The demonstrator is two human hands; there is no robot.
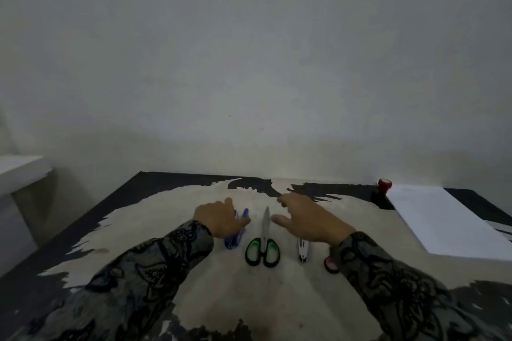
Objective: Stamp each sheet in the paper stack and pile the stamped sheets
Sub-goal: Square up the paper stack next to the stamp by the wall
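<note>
A stack of white paper [443,219] lies at the right of the table. At the stack's far left corner stands a stamp [383,192] with a red knob on a dark body. My left hand [219,220] rests over a blue stapler [237,232] near the table's middle, fingers curled on it. Over the table, between the scissors and the paper, my right hand [307,219] hovers with fingers spread and holds nothing; it is well short of the stamp.
Green-and-black scissors [263,246] lie between my hands. A white staple remover [302,250] and a small red round object [331,264] sit under my right wrist. The table [194,285] is worn, black with pale patches. A wall stands close behind, with a white ledge [19,166] at left.
</note>
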